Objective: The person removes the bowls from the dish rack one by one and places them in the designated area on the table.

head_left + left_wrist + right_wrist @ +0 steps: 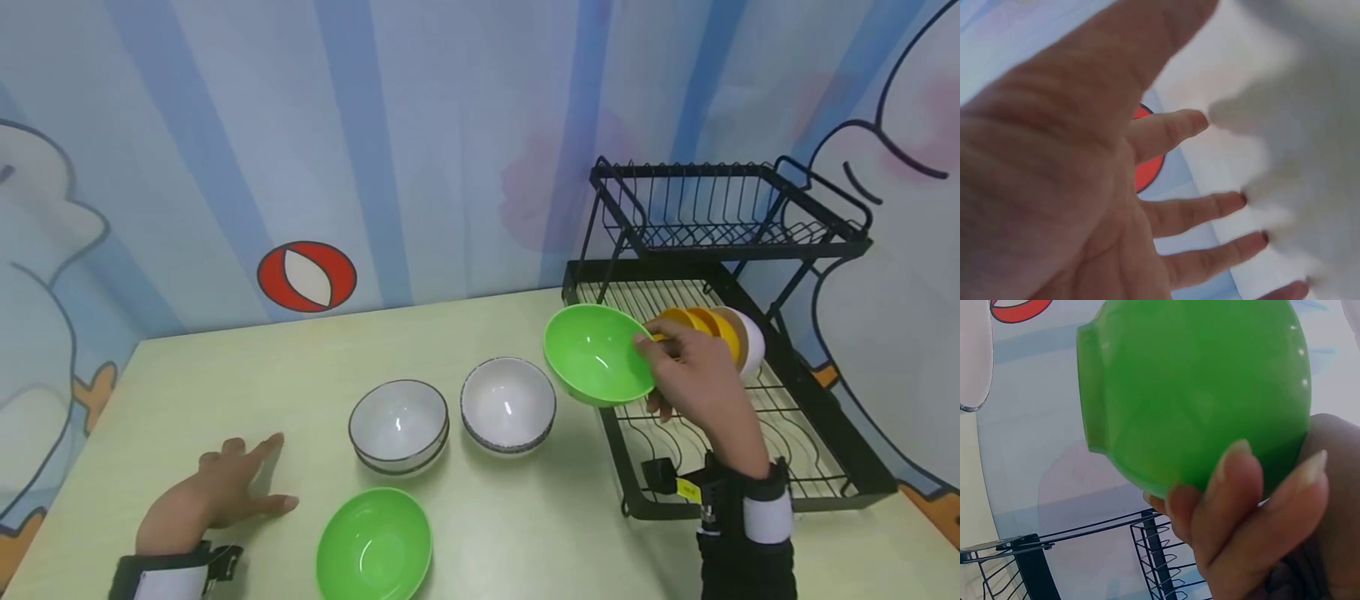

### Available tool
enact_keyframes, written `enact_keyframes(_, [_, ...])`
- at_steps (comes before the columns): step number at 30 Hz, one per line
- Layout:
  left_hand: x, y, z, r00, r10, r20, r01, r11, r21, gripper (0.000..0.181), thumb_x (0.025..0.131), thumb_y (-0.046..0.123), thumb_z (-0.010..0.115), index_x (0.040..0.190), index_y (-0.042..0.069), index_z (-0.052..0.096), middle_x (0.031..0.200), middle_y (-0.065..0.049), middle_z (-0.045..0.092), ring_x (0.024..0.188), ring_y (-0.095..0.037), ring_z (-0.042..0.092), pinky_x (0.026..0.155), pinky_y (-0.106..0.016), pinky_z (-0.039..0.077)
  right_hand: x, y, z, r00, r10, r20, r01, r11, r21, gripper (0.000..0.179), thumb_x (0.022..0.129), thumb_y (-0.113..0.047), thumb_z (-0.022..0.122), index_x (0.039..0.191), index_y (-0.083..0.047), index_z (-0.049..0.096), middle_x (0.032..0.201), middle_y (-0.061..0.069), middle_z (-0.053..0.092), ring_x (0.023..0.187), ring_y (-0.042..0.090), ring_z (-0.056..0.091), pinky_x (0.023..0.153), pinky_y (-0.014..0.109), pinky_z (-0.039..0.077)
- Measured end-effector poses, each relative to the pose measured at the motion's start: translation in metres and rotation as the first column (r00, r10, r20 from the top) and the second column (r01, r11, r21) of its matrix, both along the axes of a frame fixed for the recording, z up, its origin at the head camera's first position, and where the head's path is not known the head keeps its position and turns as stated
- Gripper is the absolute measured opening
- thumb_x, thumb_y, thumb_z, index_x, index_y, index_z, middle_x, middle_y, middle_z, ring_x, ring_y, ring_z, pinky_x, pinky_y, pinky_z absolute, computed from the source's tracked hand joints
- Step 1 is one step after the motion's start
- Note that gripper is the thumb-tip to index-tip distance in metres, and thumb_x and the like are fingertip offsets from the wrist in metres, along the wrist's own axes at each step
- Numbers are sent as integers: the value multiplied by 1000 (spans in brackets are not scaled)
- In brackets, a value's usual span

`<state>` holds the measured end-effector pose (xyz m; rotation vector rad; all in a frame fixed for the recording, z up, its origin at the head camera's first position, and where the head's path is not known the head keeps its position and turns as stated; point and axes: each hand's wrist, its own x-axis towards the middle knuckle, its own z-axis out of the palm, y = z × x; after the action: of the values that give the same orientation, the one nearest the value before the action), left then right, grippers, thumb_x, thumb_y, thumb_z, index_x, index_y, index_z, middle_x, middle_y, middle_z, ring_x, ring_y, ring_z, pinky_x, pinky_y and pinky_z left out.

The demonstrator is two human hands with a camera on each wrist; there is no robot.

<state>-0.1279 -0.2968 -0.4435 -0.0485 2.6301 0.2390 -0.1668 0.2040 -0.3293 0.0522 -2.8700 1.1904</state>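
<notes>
My right hand [701,375] grips a green bowl [596,352] by its right rim, thumb over the edge, held up beside the black dish rack [832,433]. In the right wrist view the outside of the green bowl [1204,381] and its foot ring show, with fingers [1229,500] against its underside. Fingers spread, my left hand [213,496] rests on the table at left, holding nothing; the left wrist view shows its fingertips at the pale tabletop. Another green bowl [375,546] sits near the front edge. Behind it stand stacked white bowls [397,421] and a dark-rimmed white bowl [508,404].
The rack's upper tier [720,208] rises over the back of its lower tray. Yellow bowls [686,318] and a white bowl [752,342] stand on edge in the lower tray, partly behind my right hand. A patterned curtain [465,150] backs the pale table [187,383].
</notes>
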Motion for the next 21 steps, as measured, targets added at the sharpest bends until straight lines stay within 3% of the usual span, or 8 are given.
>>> enact_keyframes(5, [0,1,4,996,-63,-63,67,996,52,94,80,54,76,146,-3,41,129,-41,44,112,-59,47,93,-73,44,1,0,1,1000,6,8,-6,1000,-16,46,104,-30,47,137,2,51,103,28,69,50,20,62,47,29,55])
enact_keyframes(11, [3,-1,14,988,-87,-125,99,991,92,75,91,41,69,144,-5,41,131,-39,47,122,-57,48,97,-66,45,4,-5,1,1000,11,23,-10,999,-40,46,104,-29,47,139,1,50,107,29,68,49,19,62,47,29,55])
enact_keyframes(16, [6,0,27,967,-98,-233,122,988,90,66,96,32,64,146,-4,40,135,-37,47,124,-54,49,95,-64,47,3,-11,2,999,28,19,-27,999,-41,47,104,-29,48,141,0,49,107,27,70,50,20,62,47,29,56])
enact_keyframes(21, [11,3,41,957,-98,-272,118,991,60,63,97,31,62,147,-1,40,136,-36,48,122,-53,53,87,-64,50,3,-17,0,998,53,16,-53,998,-34,46,103,-26,49,140,1,50,104,27,71,49,20,62,48,29,55])
